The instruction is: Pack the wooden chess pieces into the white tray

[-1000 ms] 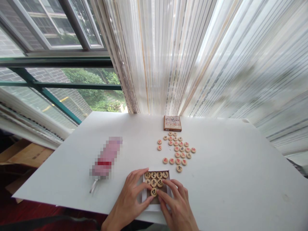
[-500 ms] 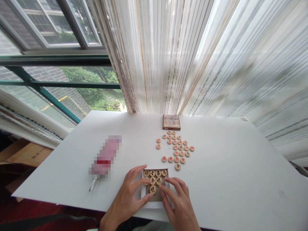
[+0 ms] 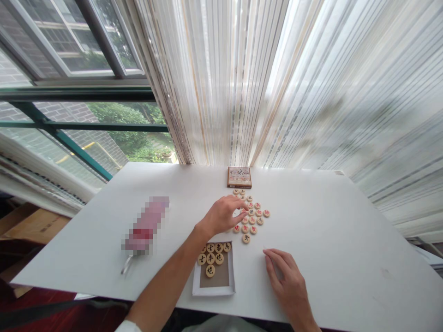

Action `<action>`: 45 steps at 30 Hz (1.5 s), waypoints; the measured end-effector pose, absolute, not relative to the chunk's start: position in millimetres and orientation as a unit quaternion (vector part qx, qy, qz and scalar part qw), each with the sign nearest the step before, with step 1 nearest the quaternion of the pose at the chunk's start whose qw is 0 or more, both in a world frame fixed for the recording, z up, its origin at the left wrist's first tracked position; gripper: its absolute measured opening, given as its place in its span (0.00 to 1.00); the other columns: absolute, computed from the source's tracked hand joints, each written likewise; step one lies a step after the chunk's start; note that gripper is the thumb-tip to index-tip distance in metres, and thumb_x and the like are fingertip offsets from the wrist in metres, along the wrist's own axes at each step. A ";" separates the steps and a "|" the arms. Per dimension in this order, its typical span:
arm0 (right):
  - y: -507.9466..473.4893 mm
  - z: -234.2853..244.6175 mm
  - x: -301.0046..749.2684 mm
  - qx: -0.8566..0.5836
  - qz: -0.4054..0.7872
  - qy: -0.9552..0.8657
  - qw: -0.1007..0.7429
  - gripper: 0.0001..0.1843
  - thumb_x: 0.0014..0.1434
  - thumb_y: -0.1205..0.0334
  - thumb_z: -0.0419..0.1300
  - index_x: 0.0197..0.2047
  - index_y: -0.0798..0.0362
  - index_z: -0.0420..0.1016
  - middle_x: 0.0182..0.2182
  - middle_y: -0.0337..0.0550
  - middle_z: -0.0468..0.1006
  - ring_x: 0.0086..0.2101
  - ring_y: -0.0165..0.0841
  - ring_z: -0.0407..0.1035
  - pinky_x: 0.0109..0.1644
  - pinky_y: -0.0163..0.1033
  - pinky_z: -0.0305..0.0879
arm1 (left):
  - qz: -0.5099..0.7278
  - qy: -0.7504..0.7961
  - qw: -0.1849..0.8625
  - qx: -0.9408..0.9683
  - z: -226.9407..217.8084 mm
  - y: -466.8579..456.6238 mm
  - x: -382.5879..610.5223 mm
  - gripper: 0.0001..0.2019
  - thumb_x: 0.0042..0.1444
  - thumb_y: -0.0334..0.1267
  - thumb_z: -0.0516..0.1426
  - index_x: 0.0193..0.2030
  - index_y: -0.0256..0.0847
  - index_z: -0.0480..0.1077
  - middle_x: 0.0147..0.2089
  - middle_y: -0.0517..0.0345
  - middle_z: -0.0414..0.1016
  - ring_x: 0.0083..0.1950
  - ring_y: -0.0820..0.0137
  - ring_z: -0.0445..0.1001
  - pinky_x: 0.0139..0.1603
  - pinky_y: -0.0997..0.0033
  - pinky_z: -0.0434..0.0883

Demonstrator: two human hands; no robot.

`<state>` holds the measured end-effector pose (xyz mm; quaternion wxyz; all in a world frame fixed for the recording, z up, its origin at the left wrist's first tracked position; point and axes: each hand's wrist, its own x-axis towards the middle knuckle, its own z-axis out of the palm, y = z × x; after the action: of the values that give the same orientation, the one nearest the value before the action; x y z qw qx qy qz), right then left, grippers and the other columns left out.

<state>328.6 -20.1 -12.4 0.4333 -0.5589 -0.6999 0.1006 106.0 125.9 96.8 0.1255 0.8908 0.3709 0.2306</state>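
Observation:
A shallow white-rimmed box tray lies at the near table edge with several round wooden chess pieces in its far half. A loose group of the same wooden pieces is spread on the white table farther back. My left hand reaches over the left side of that group, its fingers curled down onto the pieces; what they grip is hidden. My right hand rests on the table right of the tray, fingers loosely apart, holding nothing.
A brown printed box lid lies at the far edge by the striped curtain. A pixelated pink object with a cord lies on the left. A window is at the left; cardboard sits below the table's left side.
Both hands have left the tray. My left hand moved forward to the loose pieces; my right hand slid right onto the bare table.

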 end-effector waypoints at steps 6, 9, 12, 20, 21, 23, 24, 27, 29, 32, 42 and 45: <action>-22.8 -9.8 333.0 -0.572 0.114 -0.673 0.455 0.10 0.69 0.62 0.57 0.50 0.47 0.78 0.45 0.46 0.78 0.46 0.40 0.75 0.51 0.47 0.75 | 0.145 0.355 0.086 0.919 81.9 156.9 145.6 0.04 0.62 0.37 0.61 0.39 0.44 0.78 0.39 0.57 0.81 0.45 0.64 0.78 0.48 0.66 0.71; -23.3 -8.9 333.2 -0.572 0.120 -0.665 0.466 0.10 0.69 0.63 0.57 0.50 0.48 0.78 0.45 0.46 0.79 0.45 0.39 0.75 0.50 0.46 0.75 | 0.117 0.368 0.061 0.920 76.5 159.0 151.1 0.05 0.62 0.37 0.60 0.37 0.42 0.78 0.38 0.54 0.80 0.43 0.62 0.77 0.46 0.65 0.70; -22.7 -7.1 333.9 -0.569 0.127 -0.660 0.475 0.10 0.69 0.63 0.57 0.49 0.48 0.78 0.44 0.46 0.79 0.45 0.39 0.75 0.50 0.45 0.75 | 0.093 0.367 0.044 0.925 74.5 159.4 152.9 0.06 0.62 0.35 0.59 0.36 0.42 0.78 0.37 0.55 0.79 0.42 0.63 0.76 0.44 0.66 0.69; -20.8 -3.3 333.7 -0.570 0.133 -0.652 0.482 0.10 0.68 0.62 0.57 0.47 0.49 0.79 0.43 0.47 0.80 0.44 0.39 0.77 0.49 0.44 0.76 | 0.064 0.377 0.023 0.924 73.4 159.1 160.3 0.09 0.64 0.38 0.58 0.35 0.42 0.79 0.36 0.52 0.79 0.42 0.62 0.76 0.45 0.65 0.68; -20.9 -3.0 333.7 -0.571 0.133 -0.651 0.482 0.10 0.68 0.61 0.57 0.47 0.49 0.79 0.43 0.47 0.80 0.44 0.39 0.77 0.49 0.44 0.76 | 0.063 0.381 0.021 0.922 73.2 158.7 160.9 0.09 0.63 0.38 0.58 0.36 0.42 0.80 0.36 0.52 0.80 0.42 0.62 0.77 0.45 0.65 0.69; -21.1 -2.2 333.6 -0.573 0.134 -0.649 0.482 0.10 0.68 0.61 0.57 0.47 0.50 0.80 0.43 0.48 0.81 0.43 0.40 0.77 0.49 0.44 0.77 | 0.059 0.386 0.019 0.920 73.1 157.9 161.5 0.07 0.62 0.37 0.60 0.36 0.42 0.80 0.37 0.52 0.80 0.42 0.62 0.77 0.45 0.64 0.69; -21.1 -1.8 333.6 -0.573 0.134 -0.648 0.482 0.10 0.69 0.61 0.57 0.47 0.50 0.79 0.43 0.48 0.81 0.43 0.40 0.77 0.48 0.45 0.77 | 0.058 0.388 0.018 0.920 73.1 157.5 161.7 0.07 0.62 0.37 0.60 0.36 0.42 0.80 0.37 0.52 0.80 0.42 0.62 0.77 0.45 0.64 0.69; -21.2 -1.0 333.4 -0.572 0.136 -0.648 0.484 0.10 0.69 0.61 0.57 0.47 0.50 0.79 0.42 0.48 0.81 0.43 0.40 0.77 0.48 0.45 0.77 | 0.053 0.393 0.018 0.918 73.5 156.3 162.1 0.07 0.62 0.38 0.60 0.37 0.43 0.81 0.37 0.52 0.80 0.42 0.62 0.77 0.46 0.64 0.69; -21.3 -1.0 333.4 -0.572 0.141 -0.647 0.484 0.10 0.69 0.61 0.57 0.47 0.49 0.79 0.43 0.48 0.80 0.44 0.40 0.77 0.49 0.45 0.76 | 0.051 0.396 0.019 0.917 74.0 155.7 162.7 0.07 0.63 0.38 0.59 0.38 0.43 0.80 0.37 0.52 0.81 0.42 0.62 0.78 0.46 0.64 0.70; -21.7 -2.1 333.6 -0.573 0.146 -0.645 0.484 0.10 0.69 0.62 0.57 0.47 0.49 0.79 0.43 0.48 0.80 0.44 0.40 0.77 0.49 0.45 0.76 | 0.048 0.400 0.019 0.915 74.7 155.1 163.6 0.08 0.63 0.39 0.59 0.37 0.43 0.80 0.38 0.52 0.81 0.42 0.62 0.78 0.47 0.64 0.70; -23.0 -2.8 334.2 -0.575 0.156 -0.642 0.482 0.10 0.69 0.62 0.56 0.47 0.49 0.79 0.43 0.48 0.80 0.44 0.39 0.77 0.49 0.44 0.76 | 0.044 0.424 0.014 0.905 72.0 154.1 168.9 0.08 0.62 0.37 0.59 0.36 0.42 0.81 0.36 0.50 0.81 0.40 0.60 0.79 0.46 0.61 0.71; -22.7 -1.8 334.1 -0.576 0.156 -0.640 0.484 0.10 0.69 0.61 0.56 0.47 0.50 0.79 0.43 0.48 0.80 0.44 0.39 0.77 0.49 0.44 0.76 | 0.040 0.431 0.013 0.902 71.9 153.8 171.0 0.08 0.61 0.37 0.59 0.36 0.42 0.80 0.35 0.50 0.82 0.38 0.60 0.79 0.46 0.61 0.71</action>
<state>334.1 -22.7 -1.8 0.4837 -0.5759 -0.6405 0.1556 171.0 153.8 71.9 0.0133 0.9016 0.4305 0.0396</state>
